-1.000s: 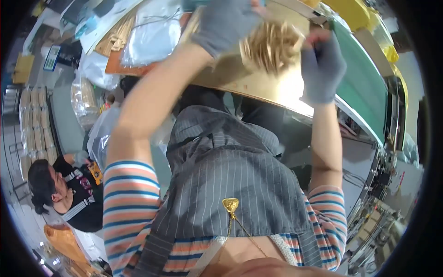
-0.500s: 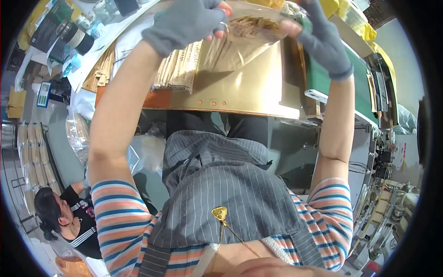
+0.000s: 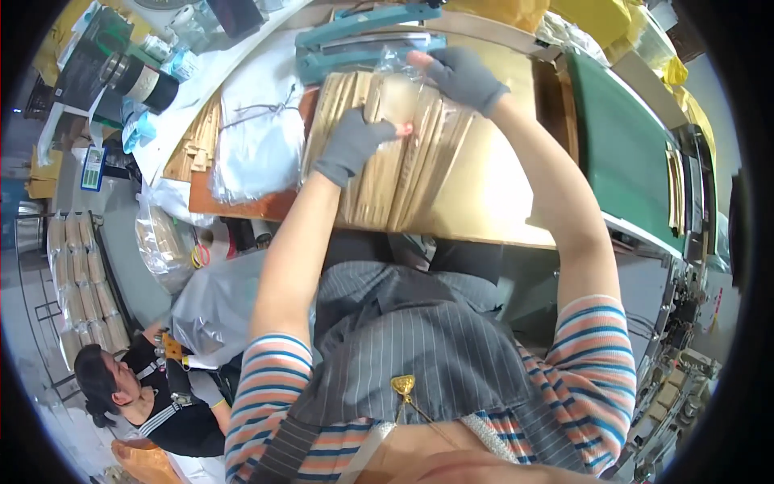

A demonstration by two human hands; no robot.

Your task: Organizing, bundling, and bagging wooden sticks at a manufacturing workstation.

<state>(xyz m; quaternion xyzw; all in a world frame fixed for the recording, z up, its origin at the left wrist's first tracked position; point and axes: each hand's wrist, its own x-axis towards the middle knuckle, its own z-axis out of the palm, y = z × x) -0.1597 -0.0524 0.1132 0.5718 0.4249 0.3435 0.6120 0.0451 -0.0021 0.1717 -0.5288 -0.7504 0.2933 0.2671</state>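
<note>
A clear plastic bag packed with long, thin tan strips [image 3: 385,173] lies on the table, its mouth end pointing away from me. My left hand [image 3: 355,143], in a grey fingerless glove, is closed at the bag's left side with the thumb across the top; its other fingers are largely hidden. At the far end, my right hand [image 3: 466,79], gloved the same way, pinches the loose clear plastic. Just beyond the bag stands a light-blue heat sealer [image 3: 363,52]. More tan strips [image 3: 332,109] lie close against the bag's left side.
Flat clear bags tied with a dark cord [image 3: 256,133] lie to the left. A green board [image 3: 625,153] borders the work area on the right. Farther left are a black bottle [image 3: 141,81] and a seated co-worker [image 3: 153,395]. Packed bags hang on a rack [image 3: 85,278].
Both hands have come down nearer to me, bringing the raised bag onto the table. The view has shifted, showing the heat sealer and the tied bags. The co-worker's arms now reach forward.
</note>
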